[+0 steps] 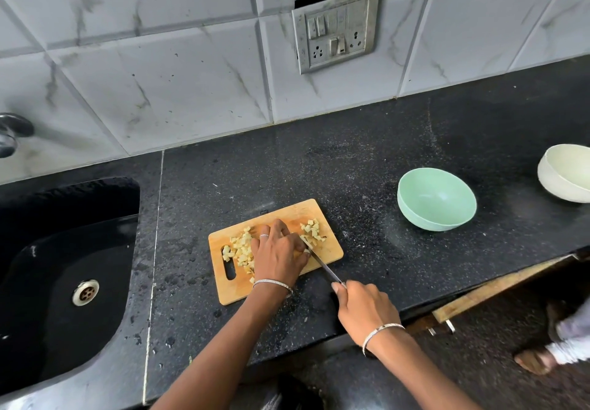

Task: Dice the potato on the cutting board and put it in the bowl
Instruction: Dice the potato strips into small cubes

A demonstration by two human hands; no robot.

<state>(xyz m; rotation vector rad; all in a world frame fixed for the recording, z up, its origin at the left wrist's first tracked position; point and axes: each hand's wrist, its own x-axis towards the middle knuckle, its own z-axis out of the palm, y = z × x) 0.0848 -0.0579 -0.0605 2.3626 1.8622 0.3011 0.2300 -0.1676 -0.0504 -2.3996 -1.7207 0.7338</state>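
A wooden cutting board [329, 251] lies on the black counter. Diced potato pieces [239, 250] are heaped on its left part, and a smaller heap of diced potato [312, 230] lies at its far right. My left hand [277, 251] rests on the board between the heaps, fingers curled over a potato piece that is mostly hidden. My right hand [364, 306] grips the handle of a knife [322, 264], whose blade runs up to my left fingertips. A mint green bowl [435, 199] stands empty to the right of the board.
A black sink [64, 269] with a metal drain lies at the left, a tap [12, 132] above it. A white bowl [565, 172] stands at the far right. A switch plate [335, 28] is on the tiled wall. Another person's foot [533, 360] shows at the lower right.
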